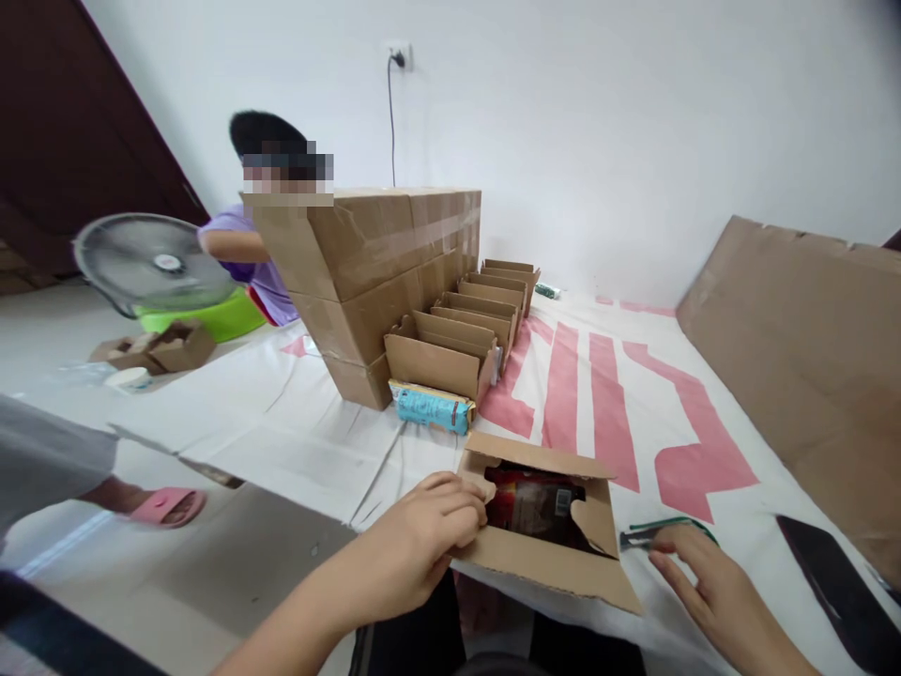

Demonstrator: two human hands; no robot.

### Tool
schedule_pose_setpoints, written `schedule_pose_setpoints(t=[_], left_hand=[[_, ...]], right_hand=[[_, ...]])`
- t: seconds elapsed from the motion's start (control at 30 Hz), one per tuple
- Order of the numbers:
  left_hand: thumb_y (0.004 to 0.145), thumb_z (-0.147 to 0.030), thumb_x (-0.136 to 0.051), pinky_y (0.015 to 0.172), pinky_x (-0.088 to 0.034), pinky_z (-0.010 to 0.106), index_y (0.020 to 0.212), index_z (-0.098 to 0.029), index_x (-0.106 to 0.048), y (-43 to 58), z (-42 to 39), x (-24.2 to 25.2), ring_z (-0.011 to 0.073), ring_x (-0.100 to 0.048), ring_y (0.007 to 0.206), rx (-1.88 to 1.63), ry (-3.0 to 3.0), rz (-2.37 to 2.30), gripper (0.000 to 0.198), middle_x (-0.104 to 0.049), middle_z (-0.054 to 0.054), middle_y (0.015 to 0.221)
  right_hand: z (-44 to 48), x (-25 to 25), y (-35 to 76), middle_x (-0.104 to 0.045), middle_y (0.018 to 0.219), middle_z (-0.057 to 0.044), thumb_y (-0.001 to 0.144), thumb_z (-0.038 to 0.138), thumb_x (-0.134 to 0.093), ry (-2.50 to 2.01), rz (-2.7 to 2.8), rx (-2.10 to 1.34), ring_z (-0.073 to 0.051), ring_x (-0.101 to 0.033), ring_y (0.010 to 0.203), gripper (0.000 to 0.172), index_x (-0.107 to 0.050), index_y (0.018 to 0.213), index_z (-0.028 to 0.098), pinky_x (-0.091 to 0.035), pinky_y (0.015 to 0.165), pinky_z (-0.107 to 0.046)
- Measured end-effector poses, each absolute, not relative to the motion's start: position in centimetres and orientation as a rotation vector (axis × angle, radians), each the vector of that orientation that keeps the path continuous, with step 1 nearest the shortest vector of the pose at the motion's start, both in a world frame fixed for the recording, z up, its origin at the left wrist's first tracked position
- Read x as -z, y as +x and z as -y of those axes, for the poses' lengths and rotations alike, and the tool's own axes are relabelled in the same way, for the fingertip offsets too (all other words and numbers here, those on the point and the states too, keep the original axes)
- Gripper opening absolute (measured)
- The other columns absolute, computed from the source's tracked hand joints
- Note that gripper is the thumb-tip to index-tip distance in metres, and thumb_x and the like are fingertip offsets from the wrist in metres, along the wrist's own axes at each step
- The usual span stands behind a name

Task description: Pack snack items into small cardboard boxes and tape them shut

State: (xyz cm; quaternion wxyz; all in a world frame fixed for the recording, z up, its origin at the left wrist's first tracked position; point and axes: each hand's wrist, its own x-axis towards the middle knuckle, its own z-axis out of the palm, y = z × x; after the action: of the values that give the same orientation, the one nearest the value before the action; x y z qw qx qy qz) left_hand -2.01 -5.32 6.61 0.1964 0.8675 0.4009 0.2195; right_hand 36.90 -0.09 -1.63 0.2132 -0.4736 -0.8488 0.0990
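Observation:
In front of me an open cardboard box (549, 568) has its flaps up. A dark red packet (521, 502) with a barcode label lies inside. My left hand (436, 526) is closed over the left end of the box, gripping its flap. To the right of the box, my right hand (704, 582) reaches over a slim green-edged dark thing (637, 535) lying on the cloth. Its thumb and forefinger are apart, and the fingers partly cover that thing, whose kind I cannot make out.
Several open cardboard boxes (443, 357) stand in a row beside a stack of closed cartons (380, 244). A blue packet (433, 410) lies before them. A dark phone (831, 582) is at right, near a large cardboard sheet (802, 376). Behind the stack sits another person (246, 253), near a fan (151, 258).

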Motion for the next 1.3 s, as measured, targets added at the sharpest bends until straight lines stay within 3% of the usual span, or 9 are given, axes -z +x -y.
schedule_pose_setpoints(t=[0.1,0.23,0.3,0.4,0.57,0.77,0.9,1.07,1.3], left_hand=[[0.068,0.0,-0.051,0.115,-0.026,0.046,0.087,-0.022,-0.053,-1.6,4.8,-7.5,0.0249,-0.05,0.13,-0.346,2.552,-1.103,0.029,-0.068,0.004,0.11],[0.065,-0.014,-0.064,0.119,-0.017,0.05,0.097,-0.021,-0.058,-0.6,3.9,-8.6,0.0293,-0.047,0.133,-0.098,2.696,-1.004,0.033,-0.07,0.006,0.112],[0.066,-0.021,-0.066,0.118,-0.018,0.053,0.095,-0.019,-0.06,-0.1,3.6,-9.0,0.032,-0.049,0.13,-0.003,2.799,-1.006,0.03,-0.071,0.008,0.105],[0.07,-0.031,-0.067,0.116,-0.019,0.057,0.099,-0.016,-0.063,0.0,3.4,-8.9,0.0349,-0.053,0.124,0.071,3.001,-1.043,0.032,-0.071,0.011,0.102],[0.072,-0.032,-0.07,0.118,-0.012,0.055,0.105,-0.015,-0.068,-1.3,4.0,-7.3,0.0352,-0.049,0.126,0.013,3.333,-1.106,0.038,-0.067,0.015,0.115],[0.078,-0.016,-0.062,0.108,-0.029,0.053,0.104,-0.011,-0.069,-1.7,4.7,-5.9,0.0296,-0.064,0.095,0.027,3.364,-1.357,0.028,-0.071,0.016,0.094],[0.08,-0.026,-0.063,0.098,-0.035,0.059,0.116,-0.014,-0.064,-1.1,5.3,-5.3,0.0356,-0.064,0.099,0.068,3.35,-1.382,0.038,-0.07,0.018,0.102],[0.08,-0.021,-0.061,0.101,-0.032,0.055,0.118,-0.009,-0.063,-1.0,6.2,-3.8,0.0331,-0.064,0.098,-0.006,3.388,-1.268,0.04,-0.071,0.018,0.102],[0.082,-0.017,-0.057,0.103,-0.033,0.052,0.121,-0.007,-0.06,-1.2,6.1,-3.0,0.0308,-0.064,0.097,-0.015,3.373,-1.288,0.041,-0.072,0.017,0.101]], right_hand=[[0.0,-1.3,35.0,-0.067,0.103,-0.009,0.095,0.04,-0.049,-0.979,2.36,-0.162,-0.022,-0.065,0.098,0.024,-0.059,0.109,0.023,-0.054,0.081,-0.032],[-0.4,-4.7,31.0,-0.063,0.124,-0.015,0.094,0.057,-0.043,-0.595,2.629,-0.224,-0.027,-0.054,0.123,0.052,-0.052,0.13,0.02,-0.046,0.102,-0.041],[-0.8,-5.9,29.4,-0.062,0.129,-0.015,0.09,0.066,-0.041,-0.541,2.81,-0.297,-0.031,-0.047,0.131,0.063,-0.054,0.131,0.02,-0.036,0.111,-0.049],[-1.3,-6.6,28.7,-0.061,0.13,-0.014,0.087,0.071,-0.041,-0.572,2.934,-0.31,-0.033,-0.041,0.136,0.065,-0.061,0.123,0.02,-0.027,0.116,-0.054],[-2.1,-6.6,30.7,-0.063,0.121,-0.014,0.088,0.065,-0.046,-0.596,2.832,-0.034,-0.032,-0.044,0.132,0.056,-0.064,0.113,0.018,-0.04,0.108,-0.046],[-2.8,-6.5,31.8,-0.069,0.097,-0.011,0.094,0.05,-0.05,-0.714,2.818,0.112,-0.027,-0.062,0.096,0.039,-0.066,0.107,0.017,-0.05,0.087,-0.044],[-3.4,-5.9,31.4,-0.065,0.121,-0.016,0.093,0.053,-0.05,-0.84,2.771,0.248,-0.029,-0.062,0.101,0.051,-0.057,0.129,0.017,-0.049,0.084,-0.045],[-4.1,-5.0,30.7,-0.037,0.152,-0.019,0.087,0.067,-0.048,-0.937,2.796,0.323,-0.033,-0.058,0.113,0.08,-0.033,0.149,0.019,-0.048,0.083,-0.045],[-5.8,-3.8,29.5,-0.043,0.148,-0.019,0.086,0.06,-0.054,-1.059,2.88,0.342,-0.036,-0.058,0.111,0.07,-0.045,0.142,0.018,-0.048,0.084,-0.048]])
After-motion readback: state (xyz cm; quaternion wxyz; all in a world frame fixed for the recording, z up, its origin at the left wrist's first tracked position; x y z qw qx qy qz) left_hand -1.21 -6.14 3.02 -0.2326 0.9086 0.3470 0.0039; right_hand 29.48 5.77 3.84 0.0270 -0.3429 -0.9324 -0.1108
